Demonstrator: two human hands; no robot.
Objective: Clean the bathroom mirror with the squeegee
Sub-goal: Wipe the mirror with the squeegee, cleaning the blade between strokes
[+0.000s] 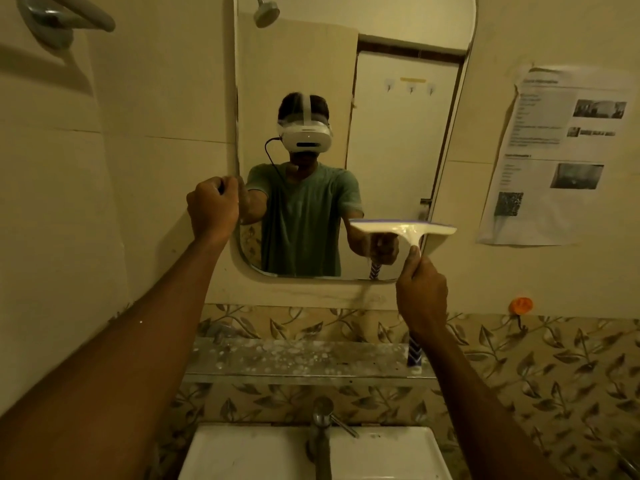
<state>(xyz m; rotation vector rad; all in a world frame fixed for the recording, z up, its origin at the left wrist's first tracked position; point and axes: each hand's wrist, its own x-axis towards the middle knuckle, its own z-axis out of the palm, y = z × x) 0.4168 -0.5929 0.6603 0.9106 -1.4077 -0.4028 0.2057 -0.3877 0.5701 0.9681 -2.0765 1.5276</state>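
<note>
Tiled bathroom wall, cream above, band of leaf-pattern tiles (554,368) below. Rounded-corner mirror (398,140) mounted in the middle, with a speckled glass shelf (304,358) under it, then the tap (322,420) and the white sink (259,452) at the bottom edge. Printed paper sheet (561,157) is stuck to the wall right of the mirror, with an orange hook (521,304) below it; a grey wall fixture (65,19) sits top left. Hands are well apart, one at each side of the mirror. Left hand (213,211) has its fingers curled round the mirror's left edge, about two thirds of the way down, arm stretched out. Right hand (420,292) is closed round the squeegee (403,228) handle, thumb running up the neck — the blue-and-white striped handle end pokes out below the fist, in front of the shelf's right end. Squeegee head is white, blade roughly horizontal, at the mirror's lower right with its right tip past the mirror edge. Whether the blade actually touches the glass — can't tell from this angle. The mirror reflects a person in a green T-shirt with a white headset, both arms raised, plus a white door and a shower head.
</note>
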